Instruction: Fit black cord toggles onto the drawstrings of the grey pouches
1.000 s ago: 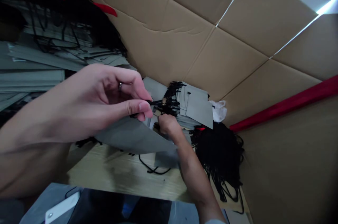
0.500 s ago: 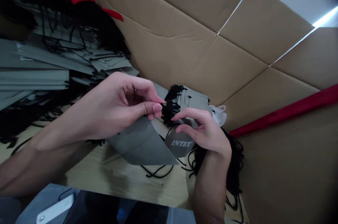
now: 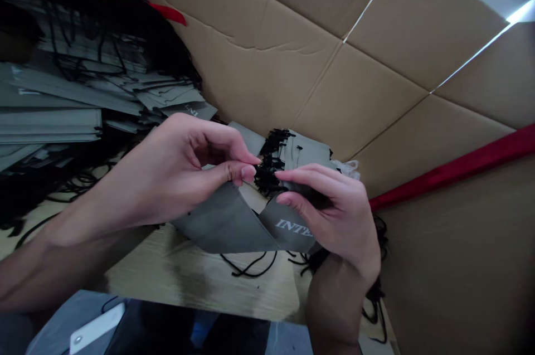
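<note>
Both my hands hold a grey paper bag (image 3: 234,224) with white lettering, lifted above a wooden table (image 3: 175,274). My left hand (image 3: 179,174) pinches the bag's upper edge between thumb and fingers, where a black cord end sits. My right hand (image 3: 334,210) grips the lettered side of the same bag, fingers stretched toward the left hand's fingertips. Right behind the hands lies a small stack of grey bags with black cords (image 3: 298,157).
A big pile of flat grey bags (image 3: 62,104) with black cords fills the left. Loose black cords (image 3: 251,266) lie on the table under the bag, and a bundle (image 3: 374,288) at the right. Cardboard walls (image 3: 317,48) enclose the back and right. A phone (image 3: 94,330) rests on my lap.
My right hand came up from the small stack, took hold of the bag's lettered side, then closed in toward my left fingertips. The left hand kept its pinch.
</note>
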Tool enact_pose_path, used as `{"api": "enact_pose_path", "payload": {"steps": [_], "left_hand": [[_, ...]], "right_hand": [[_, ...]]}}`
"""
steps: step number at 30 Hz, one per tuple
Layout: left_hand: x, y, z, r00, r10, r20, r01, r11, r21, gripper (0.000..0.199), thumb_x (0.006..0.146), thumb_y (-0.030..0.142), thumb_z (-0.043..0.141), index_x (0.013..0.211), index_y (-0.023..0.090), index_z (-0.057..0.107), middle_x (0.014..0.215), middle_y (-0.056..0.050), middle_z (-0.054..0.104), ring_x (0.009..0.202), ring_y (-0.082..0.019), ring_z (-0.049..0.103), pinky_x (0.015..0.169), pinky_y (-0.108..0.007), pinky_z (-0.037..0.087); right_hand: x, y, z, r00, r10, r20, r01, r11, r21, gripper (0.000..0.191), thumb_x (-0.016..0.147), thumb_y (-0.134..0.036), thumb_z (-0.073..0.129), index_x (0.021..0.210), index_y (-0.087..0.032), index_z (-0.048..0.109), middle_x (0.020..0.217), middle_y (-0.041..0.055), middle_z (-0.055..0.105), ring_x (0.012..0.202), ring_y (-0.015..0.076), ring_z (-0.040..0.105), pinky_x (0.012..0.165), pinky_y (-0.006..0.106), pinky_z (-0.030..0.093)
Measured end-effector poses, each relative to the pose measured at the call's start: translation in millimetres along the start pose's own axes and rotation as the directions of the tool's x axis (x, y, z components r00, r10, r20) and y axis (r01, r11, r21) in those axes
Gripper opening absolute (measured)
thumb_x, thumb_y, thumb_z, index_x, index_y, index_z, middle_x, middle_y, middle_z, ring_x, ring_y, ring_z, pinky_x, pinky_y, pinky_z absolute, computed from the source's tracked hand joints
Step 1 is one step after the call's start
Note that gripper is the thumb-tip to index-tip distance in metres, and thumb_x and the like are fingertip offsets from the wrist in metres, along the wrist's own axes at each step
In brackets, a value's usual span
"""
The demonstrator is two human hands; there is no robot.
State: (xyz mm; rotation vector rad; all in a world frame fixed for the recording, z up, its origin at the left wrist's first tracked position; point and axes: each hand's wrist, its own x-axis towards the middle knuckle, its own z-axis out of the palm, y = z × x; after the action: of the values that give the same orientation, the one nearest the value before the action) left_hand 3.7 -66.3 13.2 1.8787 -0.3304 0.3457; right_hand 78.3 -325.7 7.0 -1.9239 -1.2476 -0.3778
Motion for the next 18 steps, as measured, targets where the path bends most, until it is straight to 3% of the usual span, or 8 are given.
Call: {"api": "enact_pose_path", "payload": {"steps": [11, 18], "left_hand": [[1.3, 0.4, 0.6, 1.000, -0.016, 0.018, 0.017, 1.000, -0.014, 0.017, 0.096, 0.037, 0.085, 0.085, 0.024, 0.084, 0.080, 0.002, 0.086, 0.073, -0.016, 0.080, 0.064, -0.021, 0.061], [0.6, 0.7, 0.4, 1.000, -0.011, 0.028, 0.011, 1.000, -0.012, 0.015, 0.099, 0.032, 0.081, 0.087, 0.023, 0.085, 0.082, 0.001, 0.086, 0.074, -0.015, 0.080, 0.065, -0.021, 0.061]], "right_hand": [[1.5, 1.7, 1.1, 0.999, 0.030, -0.016, -0.030, 1.000, -0.001, 0.016, 0.104, -0.033, 0.091, 0.119, -0.027, 0.088, 0.100, 0.0019, 0.085, 0.084, 0.0192, 0.077, 0.074, 0.032, 0.062], [1.5, 2.9, 1.2, 0.999, 0.033, -0.023, -0.033, 0.999, -0.011, 0.015, 0.105, -0.030, 0.090, 0.118, -0.025, 0.088, 0.100, 0.0019, 0.085, 0.085, 0.0189, 0.077, 0.074, 0.031, 0.060]]}}
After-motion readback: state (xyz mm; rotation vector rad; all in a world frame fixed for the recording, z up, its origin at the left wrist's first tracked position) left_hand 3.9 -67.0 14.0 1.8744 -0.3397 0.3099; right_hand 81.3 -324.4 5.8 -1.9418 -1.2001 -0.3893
